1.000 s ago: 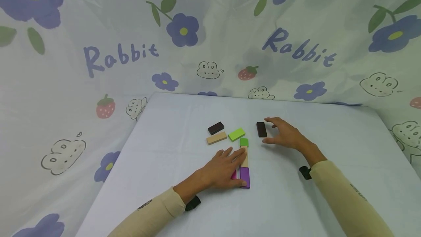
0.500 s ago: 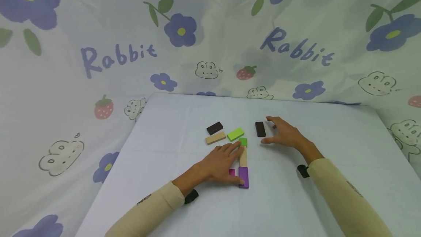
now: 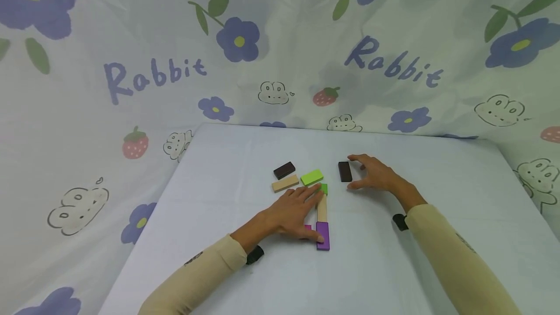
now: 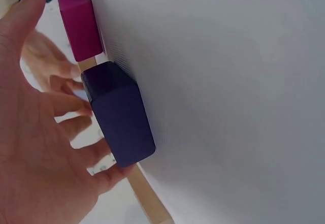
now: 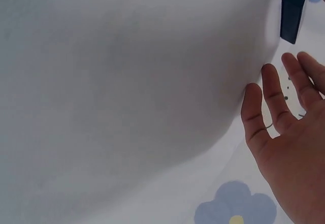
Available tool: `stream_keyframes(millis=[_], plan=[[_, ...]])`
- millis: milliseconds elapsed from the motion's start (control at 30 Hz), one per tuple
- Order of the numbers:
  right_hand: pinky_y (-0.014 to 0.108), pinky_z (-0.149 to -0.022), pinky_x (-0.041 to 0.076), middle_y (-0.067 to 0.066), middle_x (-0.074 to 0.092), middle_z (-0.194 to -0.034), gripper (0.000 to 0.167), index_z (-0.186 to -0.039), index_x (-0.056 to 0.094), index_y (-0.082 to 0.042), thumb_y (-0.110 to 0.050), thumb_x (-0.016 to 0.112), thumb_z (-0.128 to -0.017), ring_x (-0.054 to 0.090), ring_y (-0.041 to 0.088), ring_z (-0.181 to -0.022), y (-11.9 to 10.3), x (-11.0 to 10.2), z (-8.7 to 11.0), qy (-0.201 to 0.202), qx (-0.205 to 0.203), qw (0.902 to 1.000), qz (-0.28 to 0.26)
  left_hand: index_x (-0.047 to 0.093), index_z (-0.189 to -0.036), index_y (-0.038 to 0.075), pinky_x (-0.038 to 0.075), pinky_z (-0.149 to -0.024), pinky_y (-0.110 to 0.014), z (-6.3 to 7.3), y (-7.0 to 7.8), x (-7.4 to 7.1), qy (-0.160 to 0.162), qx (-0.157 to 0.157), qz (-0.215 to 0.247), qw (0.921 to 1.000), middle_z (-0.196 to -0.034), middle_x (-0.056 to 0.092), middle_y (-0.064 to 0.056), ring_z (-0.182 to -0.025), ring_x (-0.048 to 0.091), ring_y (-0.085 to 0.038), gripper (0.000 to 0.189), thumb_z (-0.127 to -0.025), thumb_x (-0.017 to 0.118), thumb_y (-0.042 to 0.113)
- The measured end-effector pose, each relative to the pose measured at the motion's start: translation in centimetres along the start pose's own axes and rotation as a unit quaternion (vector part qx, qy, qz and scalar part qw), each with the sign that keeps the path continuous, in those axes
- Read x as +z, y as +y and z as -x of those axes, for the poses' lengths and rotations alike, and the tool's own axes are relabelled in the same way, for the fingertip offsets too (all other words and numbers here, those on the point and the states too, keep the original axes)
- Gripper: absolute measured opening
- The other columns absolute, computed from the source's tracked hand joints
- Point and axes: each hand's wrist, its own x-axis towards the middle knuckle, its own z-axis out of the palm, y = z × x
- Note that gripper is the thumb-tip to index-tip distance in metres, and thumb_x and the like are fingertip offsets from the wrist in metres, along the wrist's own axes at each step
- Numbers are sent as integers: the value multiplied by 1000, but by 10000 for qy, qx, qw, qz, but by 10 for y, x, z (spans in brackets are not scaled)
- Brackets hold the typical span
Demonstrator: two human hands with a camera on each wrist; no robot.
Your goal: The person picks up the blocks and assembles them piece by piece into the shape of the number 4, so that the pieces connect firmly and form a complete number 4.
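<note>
1. Two beige sleeves [image 3: 197, 276] come in nearest the viewer, cloth, each with a small dark print too blurred to read.
2. The left hand [image 3: 294, 210], fingers spread and gripping nothing, lies over the near blocks; its thumb tip overlaps the purple block [image 3: 323, 230], a smooth, flat oblong.
3. Partly under that hand is a pink block [image 3: 308, 227]; the left wrist view also shows a dark navy block [image 4: 124, 122] beside its fingers, contact unclear.
4. Beyond the purple block, in line with it, run a pale wood-toned block [image 3: 322, 208] and a green block [image 3: 324, 188], the latter just by the left fingertips.
5. The right hand [image 3: 376, 174], thumb and fingers apart, curves around a dark brown block [image 3: 345, 171] without closing on it.
6. Farther left on the white, cloth-smooth counter [image 3: 372, 266] lie a lime block [image 3: 312, 177], a tan block [image 3: 285, 183] and a blackish block [image 3: 284, 170], all slanted.
7. Behind, a creased white backdrop [image 3: 284, 52] reads "Rabbit" twice in blue lettering [image 3: 115, 81], among blue flowers [image 3: 249, 45], strawberries [image 3: 324, 97] and outlined rabbit faces.
</note>
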Motion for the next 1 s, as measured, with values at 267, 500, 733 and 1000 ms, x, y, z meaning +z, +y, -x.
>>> stream_keyframes(millis=[267, 500, 733, 1000], plan=[[63, -97, 44, 18, 48, -149, 83, -151, 45, -6, -30, 84, -81, 52, 39, -122, 0, -1, -3, -152, -173, 9997, -14, 18, -163, 15, 26, -118, -51, -1, 2, 0, 43, 81, -50, 9999, -170, 11, -2, -151, 24, -28, 118, -77, 60, 84], [61, -98, 45, 21, 52, -143, 76, -146, 50, -5, -29, 83, -82, 54, 41, -120, -1, 0, -8, -166, -284, 9995, 40, 19, -163, 14, 26, -118, -50, -1, 3, -2, 31, 107, -60, 9999, -169, 12, -2, -151, 24, -28, 118, -77, 62, 82], [61, -98, 45, 19, 54, -141, 69, -144, 53, -7, -26, 82, -84, 54, 39, -120, 1, 0, -11, -122, -217, 9997, 14, 21, -163, 15, 27, -117, -47, -1, 4, -2, -2, 47, -228, 9997, -169, 14, 0, -150, 25, -29, 116, -77, 60, 83], [59, -97, 45, 18, 55, -140, 68, -144, 54, -8, -29, 81, -85, 54, 37, -119, 2, -1, -14, -118, -148, 9998, 20, 22, -163, 15, 27, -117, -47, -1, 3, -2, -19, 34, -306, 9995, -169, 15, 1, -151, 24, -29, 115, -78, 59, 83]])
